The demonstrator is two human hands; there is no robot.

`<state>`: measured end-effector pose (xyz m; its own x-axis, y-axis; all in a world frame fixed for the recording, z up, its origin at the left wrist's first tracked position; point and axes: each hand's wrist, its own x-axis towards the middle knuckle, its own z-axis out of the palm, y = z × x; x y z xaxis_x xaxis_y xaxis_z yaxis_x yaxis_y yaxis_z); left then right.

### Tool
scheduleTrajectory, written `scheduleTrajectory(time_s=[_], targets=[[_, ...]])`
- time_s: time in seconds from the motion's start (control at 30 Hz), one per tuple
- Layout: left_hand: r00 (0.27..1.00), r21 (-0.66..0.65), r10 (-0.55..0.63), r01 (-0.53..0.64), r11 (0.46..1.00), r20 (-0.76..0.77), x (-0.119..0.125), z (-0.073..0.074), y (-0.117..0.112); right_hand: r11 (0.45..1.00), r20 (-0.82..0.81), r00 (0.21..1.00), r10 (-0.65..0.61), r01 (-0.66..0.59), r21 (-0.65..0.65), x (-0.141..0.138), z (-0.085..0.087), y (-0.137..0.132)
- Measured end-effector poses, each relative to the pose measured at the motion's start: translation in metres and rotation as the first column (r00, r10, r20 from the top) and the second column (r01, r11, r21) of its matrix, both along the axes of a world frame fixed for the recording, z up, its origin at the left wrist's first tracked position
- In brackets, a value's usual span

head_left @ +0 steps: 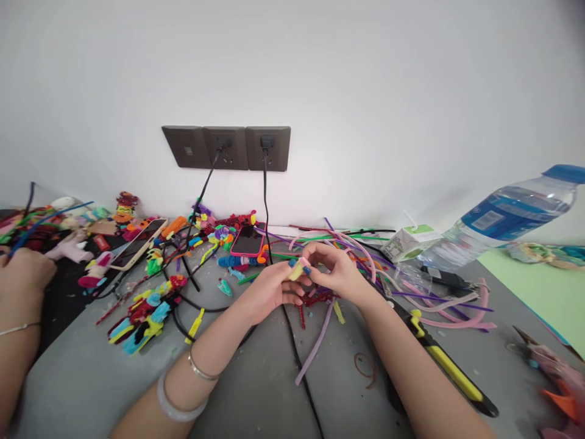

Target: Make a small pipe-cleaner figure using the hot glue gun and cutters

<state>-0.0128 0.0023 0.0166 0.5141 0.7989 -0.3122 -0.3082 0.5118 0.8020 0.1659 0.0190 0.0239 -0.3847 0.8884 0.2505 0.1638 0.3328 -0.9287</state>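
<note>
My left hand (267,291) and my right hand (336,272) meet above the middle of the grey table. Between their fingertips they pinch a small, fuzzy pale yellow piece (296,272), with a bit of pink at its upper right end. It looks like pipe cleaner, but the fingers partly cover it and its full shape is unclear. Both hands are closed on it. A dark red fuzzy strand (315,299) and a lilac pipe cleaner (317,347) lie on the table just below my hands.
Coloured pipe-cleaner figures (146,314) crowd the left. A black cable (292,341) runs beneath my hands. Right are a drink carton (406,244), a tilted water bottle (507,207), a black-and-yellow cutter (450,369) and scissors (528,338). Another person's hand (22,280) is far left.
</note>
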Motion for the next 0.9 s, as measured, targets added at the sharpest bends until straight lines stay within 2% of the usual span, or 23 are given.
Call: scheduleTrajectory(time_s=[0.1, 0.17, 0.23, 0.37, 0.57, 0.73, 0.9], targets=[[0.985, 0.248, 0.148, -0.121, 0.961, -0.091, 0.0003, -0.0025, 0.0018, 1.0, -0.015, 1.0, -0.019, 0.019, -0.02, 0.0002, -0.0014, 0.0017], [0.968, 0.424, 0.223, -0.155, 0.892, -0.117, -0.001, -0.005, 0.0031, 0.999, -0.018, 0.999, -0.026, 0.026, -0.033, 0.0001, -0.0022, 0.0025], [0.957, 0.538, 0.255, -0.142, 0.831, -0.141, -0.0024, -0.007, 0.0036, 0.999, -0.025, 0.999, -0.022, 0.021, -0.046, -0.0001, -0.0031, 0.0029], [0.926, 0.656, 0.311, -0.099, 0.749, -0.215, -0.0033, -0.0079, 0.002, 0.998, -0.043, 0.999, -0.011, 0.008, -0.065, -0.0005, -0.0045, 0.0028], [0.839, 0.779, 0.42, 0.007, 0.627, -0.346, -0.0038, -0.0069, 0.0004, 0.997, -0.046, 0.999, 0.019, -0.022, -0.078, 0.0, -0.0054, 0.0032], [0.799, 0.796, 0.459, 0.038, 0.605, -0.388, -0.0048, -0.0069, 0.0008, 0.994, -0.041, 0.999, 0.024, -0.028, -0.107, 0.0, -0.0031, 0.0025], [0.824, 0.752, 0.431, -0.009, 0.659, -0.368, -0.0059, -0.0086, 0.0019, 0.992, -0.072, 0.997, 0.034, -0.042, -0.119, -0.0006, 0.0003, 0.0016]])
